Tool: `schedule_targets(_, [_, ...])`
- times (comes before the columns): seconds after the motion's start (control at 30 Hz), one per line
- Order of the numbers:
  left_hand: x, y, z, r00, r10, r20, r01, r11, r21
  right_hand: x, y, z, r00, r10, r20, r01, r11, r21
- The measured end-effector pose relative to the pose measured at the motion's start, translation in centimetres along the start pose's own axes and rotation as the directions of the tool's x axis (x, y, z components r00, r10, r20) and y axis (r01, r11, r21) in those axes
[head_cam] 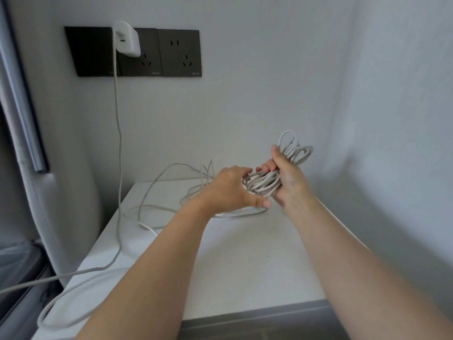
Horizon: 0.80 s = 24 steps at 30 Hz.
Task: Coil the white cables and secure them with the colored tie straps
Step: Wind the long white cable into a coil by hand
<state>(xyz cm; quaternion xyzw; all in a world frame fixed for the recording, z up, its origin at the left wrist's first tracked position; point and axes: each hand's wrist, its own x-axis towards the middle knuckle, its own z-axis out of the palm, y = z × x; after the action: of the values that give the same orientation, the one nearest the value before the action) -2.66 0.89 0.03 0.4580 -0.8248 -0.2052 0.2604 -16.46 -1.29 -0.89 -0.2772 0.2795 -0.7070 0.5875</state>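
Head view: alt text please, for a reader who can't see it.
The right hand grips a bundle of looped white cable above a white table, and the left hand reaches toward it. Loose cable lies on the table.

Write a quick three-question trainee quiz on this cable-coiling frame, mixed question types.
1. True or false: the right hand grips the white cable bundle above the table.
2. The white charger is: A) plugged into the wall socket panel; B) lying on the table; C) held in the right hand.
3. Which hand reaches toward the bundle with straight fingers?
Key: 1 true; 2 A; 3 the left hand.
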Motion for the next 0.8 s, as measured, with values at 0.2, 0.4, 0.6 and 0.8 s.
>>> schedule_targets(0.2, [0.3, 0.0, 1.3, 0.994, -0.009, -0.109, 0.034, 0.973, 0.23, -0.8, 0.1, 0.7, 0.996, -0.042, 0.079, 0.048, 0.995, -0.087])
schedule_targets(0.4, [0.1, 0.6, 1.4, 0.95, 0.045, -0.309, 0.053, 0.952, 0.302, -1.7, -0.4, 1.0, 0.989, 0.012, 0.145, -0.006, 0.999, -0.045])
schedule_targets(0.6, [0.3, 0.2, 1.6, 0.951, 0.029, -0.308, 0.117, 0.889, 0.443, -1.2, 0.2, 0.8, 0.998, 0.055, 0.001, -0.054, 0.985, -0.165])
schedule_targets(0.8, [-0.1, 0.5, 1.2, 0.991, -0.063, -0.115, 0.096, 0.947, 0.308, -0.9, 0.0, 0.5, 0.997, 0.071, -0.006, -0.071, 0.967, -0.245])
